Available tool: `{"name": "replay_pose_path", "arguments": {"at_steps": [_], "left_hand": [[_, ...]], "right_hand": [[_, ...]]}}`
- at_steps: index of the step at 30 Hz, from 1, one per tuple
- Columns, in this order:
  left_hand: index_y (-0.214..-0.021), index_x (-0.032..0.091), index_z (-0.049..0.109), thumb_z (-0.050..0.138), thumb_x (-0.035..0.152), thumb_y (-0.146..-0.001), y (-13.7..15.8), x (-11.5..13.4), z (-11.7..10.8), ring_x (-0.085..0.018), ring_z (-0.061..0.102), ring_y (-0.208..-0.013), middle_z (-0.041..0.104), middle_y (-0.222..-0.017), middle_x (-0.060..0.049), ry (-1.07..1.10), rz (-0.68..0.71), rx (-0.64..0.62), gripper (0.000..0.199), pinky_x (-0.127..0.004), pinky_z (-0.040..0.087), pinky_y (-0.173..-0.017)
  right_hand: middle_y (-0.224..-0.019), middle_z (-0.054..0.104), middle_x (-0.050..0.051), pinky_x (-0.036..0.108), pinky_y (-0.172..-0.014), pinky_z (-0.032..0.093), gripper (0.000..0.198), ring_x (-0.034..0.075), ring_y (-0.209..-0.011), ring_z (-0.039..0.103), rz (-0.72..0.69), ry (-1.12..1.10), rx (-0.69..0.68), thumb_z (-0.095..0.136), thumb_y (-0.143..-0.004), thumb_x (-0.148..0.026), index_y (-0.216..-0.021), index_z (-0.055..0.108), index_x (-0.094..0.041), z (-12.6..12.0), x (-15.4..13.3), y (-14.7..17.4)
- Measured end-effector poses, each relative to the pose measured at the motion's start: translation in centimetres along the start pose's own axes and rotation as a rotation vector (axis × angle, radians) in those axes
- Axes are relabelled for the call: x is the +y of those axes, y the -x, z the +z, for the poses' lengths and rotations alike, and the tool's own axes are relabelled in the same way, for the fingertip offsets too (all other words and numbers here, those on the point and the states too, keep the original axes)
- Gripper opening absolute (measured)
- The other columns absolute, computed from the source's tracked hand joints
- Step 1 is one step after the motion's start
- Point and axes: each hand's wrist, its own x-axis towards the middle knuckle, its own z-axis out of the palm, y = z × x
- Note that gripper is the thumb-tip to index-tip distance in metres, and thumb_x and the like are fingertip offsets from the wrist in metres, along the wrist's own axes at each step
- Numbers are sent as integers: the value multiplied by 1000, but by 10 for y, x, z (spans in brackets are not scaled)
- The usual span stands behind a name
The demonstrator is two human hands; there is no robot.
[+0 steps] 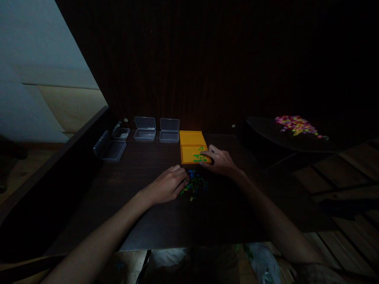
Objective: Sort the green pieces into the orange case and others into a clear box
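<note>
A yellow box (191, 138) lies with its lid folded back on the dark table, and several small green pieces (196, 155) sit in its lower half, mostly toward the right. My right hand (219, 161) reaches over the box's right side, index fingertip on or just above the green pieces. Its thumb is apart from that finger, near the front rim, and I see nothing held. My left hand (170, 184) rests at the left edge of a loose pile of small blue, green and yellow pieces (197, 183). Its fingers are curled together; what they hold, if anything, is hidden.
Clear plastic cases with raised lids stand along the back: one (169, 136) beside the yellow box, another (145, 135) left of it, a smaller case (121, 133) and a larger case (114, 150) farther left. Bright pink and yellow bits (297, 125) lie on a dark surface at right.
</note>
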Motion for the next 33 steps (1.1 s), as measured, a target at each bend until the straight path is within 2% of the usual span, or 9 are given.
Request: {"name": "replay_pose_path", "arguments": {"at_steps": [9, 17, 24, 29, 33], "left_hand": [[-96, 18, 57, 45, 17, -96, 0, -3, 2, -20, 53, -90, 59, -93, -7, 10, 5, 18, 12, -35, 46, -84], [-96, 18, 57, 43, 18, -97, 0, -3, 2, -20, 53, -91, 59, -92, -7, 3, 12, 11, 13, -35, 46, -84], [-96, 18, 57, 44, 18, -96, 0, -3, 2, -20, 53, -90, 59, -92, -6, -14, 9, 8, 12, -35, 46, -83], [-96, 18, 58, 44, 18, -96, 0, -3, 2, -20, 53, -89, 59, -92, -7, -3, 12, 16, 14, -35, 46, -83], [-94, 17, 57, 43, 18, -96, 0, -2, 2, -20, 53, -88, 59, -91, -7, -11, 9, 11, 14, -35, 46, -82]], "right_hand": [[-107, 63, 10, 28, -65, 42, 44, 19, -80, 62, 32, 41, 18, 58, -86, -54, -112, 71, -20, 2, -3, 5], [-108, 65, 10, 29, -68, 44, 40, 21, -85, 63, -51, -40, 62, 58, -87, -52, -108, 71, -21, 4, -10, 17], [-104, 66, 8, 28, -65, 43, 33, 20, -83, 62, -29, -46, 64, 57, -88, -49, -99, 71, -21, 8, -14, 17], [-105, 66, 9, 28, -66, 43, 33, 19, -83, 62, 13, -52, 123, 56, -89, -47, -105, 68, -21, 6, -10, 16], [-101, 66, 8, 28, -64, 42, 32, 19, -79, 62, 21, -52, 110, 55, -89, -46, -102, 68, -20, 5, -6, 16]]}}
